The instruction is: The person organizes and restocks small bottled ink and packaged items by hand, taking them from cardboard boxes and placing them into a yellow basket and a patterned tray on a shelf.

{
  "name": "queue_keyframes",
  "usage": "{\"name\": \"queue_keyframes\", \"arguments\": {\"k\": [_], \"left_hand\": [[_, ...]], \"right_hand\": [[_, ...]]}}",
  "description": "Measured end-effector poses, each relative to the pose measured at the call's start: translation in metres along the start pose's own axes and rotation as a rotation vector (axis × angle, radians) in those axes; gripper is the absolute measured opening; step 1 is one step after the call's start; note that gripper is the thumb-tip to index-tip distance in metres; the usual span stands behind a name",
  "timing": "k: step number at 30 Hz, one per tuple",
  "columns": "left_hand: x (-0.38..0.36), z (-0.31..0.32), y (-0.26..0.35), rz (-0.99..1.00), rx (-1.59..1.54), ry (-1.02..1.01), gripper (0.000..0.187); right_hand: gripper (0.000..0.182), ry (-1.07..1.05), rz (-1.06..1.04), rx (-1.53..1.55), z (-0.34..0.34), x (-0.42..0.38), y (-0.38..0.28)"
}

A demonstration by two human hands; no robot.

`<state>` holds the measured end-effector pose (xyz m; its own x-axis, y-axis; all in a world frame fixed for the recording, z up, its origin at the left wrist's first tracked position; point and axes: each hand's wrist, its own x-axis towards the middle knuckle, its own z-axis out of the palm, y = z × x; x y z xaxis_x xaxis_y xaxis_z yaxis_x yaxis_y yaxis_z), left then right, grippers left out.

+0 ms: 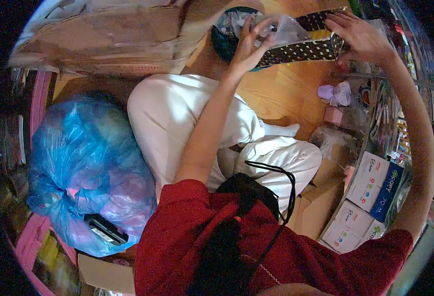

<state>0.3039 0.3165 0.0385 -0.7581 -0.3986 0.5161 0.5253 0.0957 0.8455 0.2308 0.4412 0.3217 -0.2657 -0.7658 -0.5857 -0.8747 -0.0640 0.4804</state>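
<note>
1. Closest to the lens: a red top [296, 256] with a black strap [276, 197] looped across it, and below that the person's knees in white trousers [177, 118], folded on the wooden floor [286, 93].
2. Up at the top, both arms are out. The left hand [249, 44] has its fingers pinched on a clear plastic bag [288, 29], thumb and fingertips closed on the crumpled film.
3. The right hand [360, 34] lies over the far end of a black box with pale dots [305, 49], fingers spread and curled loosely on its top edge; how firm the hold is I cannot tell.
4. The box sits up off the floor between the two hands, tilted, with the bag at its left end.
5. Just behind it, a dark teal bin [224, 42] with pale wrapping inside.
6. On the person's left, a big blue tied plastic sack [83, 163], a dark phone-like object [106, 229] resting on it.
7. To the right, white paper reams [375, 187] stacked near brown cardboard [320, 197], and a crumpled lilac scrap [335, 93] on the floor.
</note>
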Motion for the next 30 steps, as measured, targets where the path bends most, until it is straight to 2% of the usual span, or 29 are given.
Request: {"name": "queue_keyframes", "arguments": {"k": [2, 5, 8, 11, 14, 17, 23, 30], "left_hand": [[-0.003, 0.002, 0.006, 0.022, 0.067, 0.062, 0.044], [-0.001, 0.003, 0.008, -0.013, -0.081, 0.087, 0.045], [-0.003, 0.008, -0.011, -0.186, -0.171, 0.09, 0.041], [-0.007, 0.011, -0.021, -0.144, -0.012, 0.142, 0.036], [-0.009, 0.006, -0.019, -0.172, 0.11, 0.089, 0.034], [-0.014, 0.006, -0.021, -0.248, 0.162, 0.141, 0.032], [-0.018, 0.003, -0.031, -0.227, 0.251, 0.181, 0.023], [-0.021, 0.004, -0.036, -0.167, 0.334, 0.177, 0.027]], "right_hand": [[0.084, 0.016, -0.039, -0.005, 0.006, 0.002, 0.008], [0.08, 0.013, 0.011, -0.015, 0.001, 0.003, 0.004], [0.078, -0.041, 0.012, -0.018, -0.006, -0.002, 0.007], [0.08, 0.024, -0.067, -0.025, -0.008, -0.009, 0.008], [0.083, 0.019, -0.056, -0.054, -0.01, -0.017, 0.006], [0.086, 0.04, -0.091, -0.095, -0.005, -0.028, 0.014], [0.082, -0.052, -0.015, -0.119, -0.02, -0.043, 0.005], [0.073, 0.034, -0.034, -0.194, -0.016, -0.06, 0.017]]}}
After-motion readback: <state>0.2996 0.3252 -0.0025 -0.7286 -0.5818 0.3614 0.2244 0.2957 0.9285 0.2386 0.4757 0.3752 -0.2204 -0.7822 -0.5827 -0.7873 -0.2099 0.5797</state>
